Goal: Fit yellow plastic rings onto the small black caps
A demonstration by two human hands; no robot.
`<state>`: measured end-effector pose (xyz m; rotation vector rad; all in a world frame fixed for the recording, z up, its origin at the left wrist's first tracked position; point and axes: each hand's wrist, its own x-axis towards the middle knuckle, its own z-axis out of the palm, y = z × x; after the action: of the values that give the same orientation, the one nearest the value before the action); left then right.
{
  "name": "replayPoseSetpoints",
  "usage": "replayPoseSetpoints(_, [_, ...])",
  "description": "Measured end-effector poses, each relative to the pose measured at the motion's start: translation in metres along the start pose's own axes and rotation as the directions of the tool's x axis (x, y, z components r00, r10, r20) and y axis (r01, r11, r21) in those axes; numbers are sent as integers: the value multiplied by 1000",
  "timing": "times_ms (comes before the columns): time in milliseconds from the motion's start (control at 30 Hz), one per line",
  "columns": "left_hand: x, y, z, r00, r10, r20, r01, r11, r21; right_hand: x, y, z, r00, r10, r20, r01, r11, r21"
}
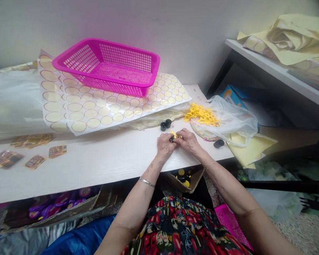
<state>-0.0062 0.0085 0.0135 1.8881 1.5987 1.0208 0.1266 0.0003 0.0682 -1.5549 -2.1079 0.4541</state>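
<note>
Close together over the white table (101, 152), my left hand (166, 144) and my right hand (187, 141) meet at the fingertips. Between them is a small yellow plastic piece (173, 133), pinched by the right fingers. The left fingers curl round a small black part (171, 140), mostly hidden by the hand. Just beyond the hands stand two black cylindrical caps (166, 124). A heap of yellow plastic pieces (202, 115) lies behind my right hand on a clear bag. Another black cap (219, 143) rests to the right of my right wrist.
A pink basket (106, 84) sits on sheets of round stickers (95, 113) at the back. Small printed packets (35, 162) lie at left. A shelf (276, 67) juts out at right. Under the table are boxes with purple items (61, 203) and black-and-yellow items (184, 176).
</note>
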Motion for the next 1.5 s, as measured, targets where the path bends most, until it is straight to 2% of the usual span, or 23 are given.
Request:
replayPoseSetpoints(167, [-3, -4, -8, 999, -15, -50, 10, 996, -83, 0, 5, 7, 999, 15, -40, -8, 986, 168])
replayPoseSetpoints(333, [-2, -12, -22, 989, -80, -128, 71, 995, -75, -6, 5, 12, 992, 85, -91, -64, 974, 216])
replayPoseSetpoints(467, [0, -9, -31, 983, 23, -182, -31, 999, -43, -11, 5, 17, 985, 87, -146, -57, 977, 204])
replayPoseSetpoints(567, [-3, 4, -35, 944, 103, -312, -101, 995, 24, -15, 2, 17, 982, 82, -169, -44, 974, 220])
replayPoseSetpoints(633, [-7, 17, -35, 934, 117, -339, -114, 993, 28, -17, 0, 14, 982, 88, -168, -43, 965, 258])
replayPoseSetpoints(700, [-12, 30, -32, 954, 80, -288, -82, 997, 8, -18, -3, 11, 982, 118, -151, -61, 939, 338])
replayPoseSetpoints(767, [-16, 40, -25, 979, 1, -205, 0, 1000, 5, -18, -5, 9, 977, 183, -105, -116, 881, 458])
replayPoseSetpoints(867, [-20, 49, -13, 990, -104, -92, 106, 994, 24, -17, -6, 7, 950, 311, 15, -247, 725, 643])
replayPoseSetpoints(967, [-22, 52, -4, 992, -120, -44, 120, 993, 3, -19, -8, 6, 911, 400, 96, -325, 557, 764])
replayPoseSetpoints(1100, [-29, 52, 3, 988, -154, -17, 149, 974, -169, -31, -11, 4, 848, 504, 165, -376, 353, 857])
replayPoseSetpoints(1167, [-33, 52, 6, 979, -201, 14, 198, 943, -266, -39, -11, 5, 813, 555, 175, -383, 284, 879])
replayPoseSetpoints(1367, [-38, 58, 12, 955, -285, 81, 292, 858, -423, -47, -9, 11, 756, 633, 165, -384, 226, 895])
replayPoseSetpoints(1500, [-38, 59, 12, 943, -317, 103, 328, 823, -464, -47, -12, 12, 732, 659, 171, -414, 231, 880])
